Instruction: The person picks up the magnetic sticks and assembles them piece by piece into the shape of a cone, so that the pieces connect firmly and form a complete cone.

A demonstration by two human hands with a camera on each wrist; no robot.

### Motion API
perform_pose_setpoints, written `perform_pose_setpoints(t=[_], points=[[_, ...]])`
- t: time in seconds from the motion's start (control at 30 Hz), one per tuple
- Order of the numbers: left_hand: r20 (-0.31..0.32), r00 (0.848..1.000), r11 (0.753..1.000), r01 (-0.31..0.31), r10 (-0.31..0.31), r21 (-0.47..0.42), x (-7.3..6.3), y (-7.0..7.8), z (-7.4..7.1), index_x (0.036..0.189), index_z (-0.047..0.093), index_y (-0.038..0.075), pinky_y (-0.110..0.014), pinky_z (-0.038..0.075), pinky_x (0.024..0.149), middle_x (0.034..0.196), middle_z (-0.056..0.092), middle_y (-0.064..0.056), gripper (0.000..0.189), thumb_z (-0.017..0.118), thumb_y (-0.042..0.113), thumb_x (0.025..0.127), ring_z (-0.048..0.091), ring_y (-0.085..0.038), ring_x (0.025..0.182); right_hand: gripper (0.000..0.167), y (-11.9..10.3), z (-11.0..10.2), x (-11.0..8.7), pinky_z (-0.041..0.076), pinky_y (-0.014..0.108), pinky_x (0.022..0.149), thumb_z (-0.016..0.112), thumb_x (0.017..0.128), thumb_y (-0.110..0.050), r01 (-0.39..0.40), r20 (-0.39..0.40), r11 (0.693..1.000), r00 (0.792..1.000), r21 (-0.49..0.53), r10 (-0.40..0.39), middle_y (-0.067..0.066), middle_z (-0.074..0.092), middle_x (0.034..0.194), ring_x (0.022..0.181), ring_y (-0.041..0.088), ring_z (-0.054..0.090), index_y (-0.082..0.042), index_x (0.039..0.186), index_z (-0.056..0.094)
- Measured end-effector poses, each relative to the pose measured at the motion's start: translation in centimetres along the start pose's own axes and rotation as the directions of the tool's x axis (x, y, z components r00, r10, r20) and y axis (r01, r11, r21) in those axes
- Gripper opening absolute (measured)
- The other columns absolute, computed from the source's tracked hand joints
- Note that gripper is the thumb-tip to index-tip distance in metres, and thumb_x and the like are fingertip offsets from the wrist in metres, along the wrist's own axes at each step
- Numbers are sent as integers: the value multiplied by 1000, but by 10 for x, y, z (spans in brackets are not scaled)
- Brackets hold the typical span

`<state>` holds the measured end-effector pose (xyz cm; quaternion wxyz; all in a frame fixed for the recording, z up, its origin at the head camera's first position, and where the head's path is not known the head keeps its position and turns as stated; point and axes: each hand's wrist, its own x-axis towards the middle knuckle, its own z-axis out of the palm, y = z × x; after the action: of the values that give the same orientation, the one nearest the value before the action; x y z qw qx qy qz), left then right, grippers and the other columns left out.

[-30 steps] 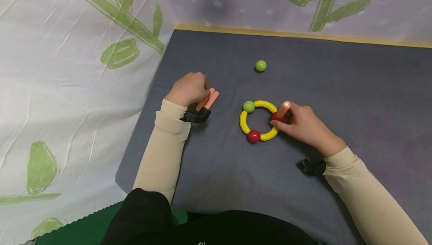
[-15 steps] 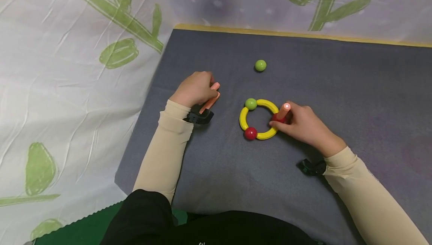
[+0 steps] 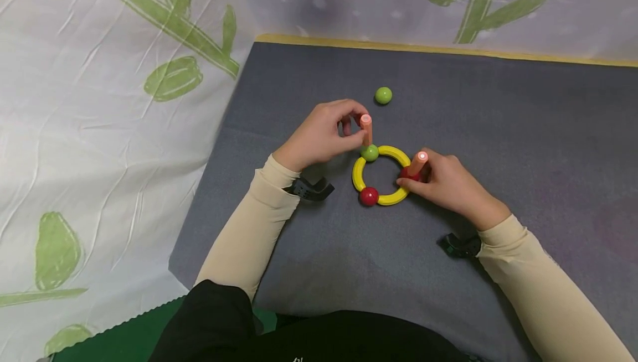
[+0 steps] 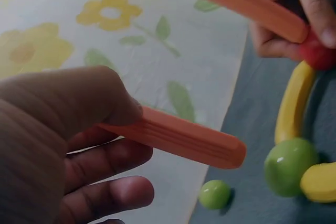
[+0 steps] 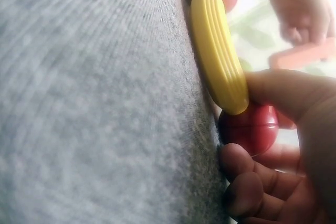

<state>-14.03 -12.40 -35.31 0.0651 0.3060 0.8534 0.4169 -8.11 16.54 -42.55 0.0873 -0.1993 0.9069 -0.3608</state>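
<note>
A ring of yellow curved pieces (image 3: pixel 395 154) joined by balls lies on the grey cloth. My left hand (image 3: pixel 324 135) pinches an orange toy rod (image 4: pixel 191 140) between thumb and fingers. That rod's free end is close to the ring's green ball (image 4: pixel 290 166) but apart from it in the left wrist view. My right hand (image 3: pixel 451 187) grips the ring's right red ball (image 5: pixel 253 134) with thumb and fingers. A second orange rod (image 3: pixel 418 163) rises tilted from this red ball. Another red ball (image 3: pixel 369 196) sits at the ring's lower left.
A loose green ball (image 3: pixel 383 95) lies beyond the ring. The grey table covering (image 3: pixel 523 129) ends at a yellow strip (image 3: pixel 423 47) along the back. Patterned white sheets (image 3: pixel 109 146) hang at the left and behind. A black wrist camera (image 3: pixel 312 189) sits under the left wrist.
My left hand has moved right from the two orange rods to the ring's green ball, carrying one rod. The ring turned slightly earlier. My right hand has stayed at the red ball.
</note>
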Motion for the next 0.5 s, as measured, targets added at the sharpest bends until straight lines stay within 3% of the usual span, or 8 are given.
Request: perform_pose_setpoints(t=[0.2,0.33,0.4,0.5], points=[[59,998,1000,6,-7,14,3,-2,9,112,70,15,-29,47,71,101,68,6,13,72,20,100,55,-12,79,30,-1,-1,1,44,28,56,84,91,-33,1,12,1000,1000,10,-1,-1,61,72,61,15,56,-14,95,61],[116,987,992,106,-114,74,5,-5,13,117,68,15,-31,48,68,100,67,4,22,75,25,98,56,-16,77,30,0,0,1,43,28,56,84,91,-33,4,9,1000,1000,9,-4,-2,61,71,61,15,56,-15,94,61],[185,958,970,190,-217,154,5,-7,16,119,64,14,-31,48,67,96,65,1,31,78,31,96,57,-17,75,31,0,0,1,43,28,55,85,90,-34,7,10,1000,1000,2,-7,-1,61,70,60,15,55,-14,94,61],[300,880,911,277,-369,306,7,-10,25,116,59,14,-29,44,67,91,61,-1,41,80,41,94,56,-17,76,36,-1,0,0,44,29,55,86,88,-39,-1,28,1000,1000,-17,2,-1,60,70,61,14,55,-13,94,62]])
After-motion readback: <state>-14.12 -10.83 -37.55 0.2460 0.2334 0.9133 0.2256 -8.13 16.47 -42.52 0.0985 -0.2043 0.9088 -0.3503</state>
